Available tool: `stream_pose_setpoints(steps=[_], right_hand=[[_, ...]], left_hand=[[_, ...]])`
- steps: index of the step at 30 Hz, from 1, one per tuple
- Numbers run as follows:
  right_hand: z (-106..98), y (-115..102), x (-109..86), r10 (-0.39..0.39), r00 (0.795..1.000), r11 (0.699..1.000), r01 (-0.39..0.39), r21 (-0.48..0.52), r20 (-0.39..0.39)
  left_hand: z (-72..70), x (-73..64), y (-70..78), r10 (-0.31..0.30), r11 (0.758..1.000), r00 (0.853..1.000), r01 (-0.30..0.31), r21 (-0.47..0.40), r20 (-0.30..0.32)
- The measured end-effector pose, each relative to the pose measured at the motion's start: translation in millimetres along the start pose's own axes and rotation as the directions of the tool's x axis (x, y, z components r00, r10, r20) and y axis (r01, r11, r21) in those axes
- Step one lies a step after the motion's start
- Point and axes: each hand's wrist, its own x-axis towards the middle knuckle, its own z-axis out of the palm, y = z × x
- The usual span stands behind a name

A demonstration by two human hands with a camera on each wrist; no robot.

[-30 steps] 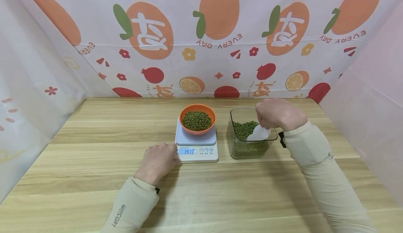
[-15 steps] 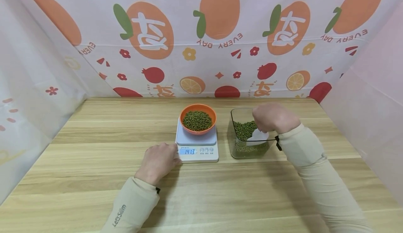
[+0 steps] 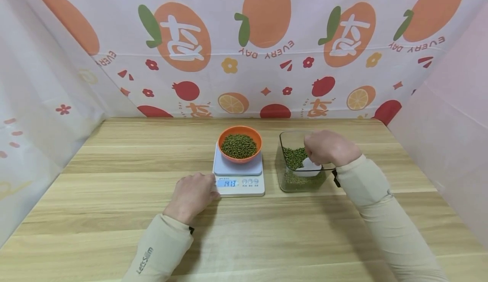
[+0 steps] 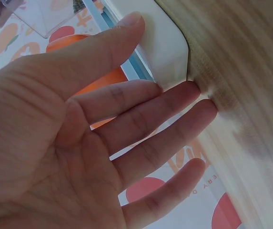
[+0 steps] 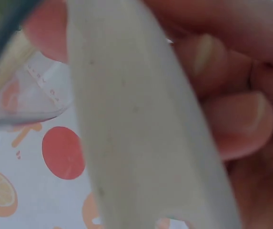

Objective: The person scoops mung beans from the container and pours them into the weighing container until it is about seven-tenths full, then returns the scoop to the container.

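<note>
My left hand (image 3: 190,195) rests on the table at the left front corner of a white digital kitchen scale (image 3: 253,189). In the left wrist view its fingers are loosely extended, with the thumb and fingertips against the scale's edge. An orange bowl (image 3: 239,161) of mung beans (image 3: 239,146) sits on the scale, whose display reads 141.3. On the right, my right hand (image 3: 329,147) grips a white scoop (image 3: 308,170) inside a clear square container (image 3: 284,182) partly filled with mung beans. The scoop's tip lies low among these beans; the hand hides its handle in the head view.
A wooden table (image 3: 114,189) carries everything. Behind it hangs a white curtain (image 3: 213,78) printed with fruit, and paler cloth walls stand at both sides. The container's rim stands well above its beans, just right of the scale.
The right hand has moved left and slightly down, and the scoop has shifted a little left and flattened in the container. The left hand, bowl and scale reading stay the same.
</note>
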Motion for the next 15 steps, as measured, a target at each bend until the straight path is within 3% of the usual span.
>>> stream_pose_setpoints(steps=[8, 15], right_hand=[[5, 1, 2.1, -0.02, 1.0, 0.999, 0.02, -0.029, -0.02], [11, 1, 0.2, -0.081, 0.992, 0.996, 0.076, -0.049, -0.094]], left_hand=[[0.4, -0.1, 0.0, 0.001, 1.0, 1.0, -0.001, 0.004, -0.001], [0.2, 0.1, 0.4, 0.009, 1.0, 1.0, -0.009, 0.002, -0.009]])
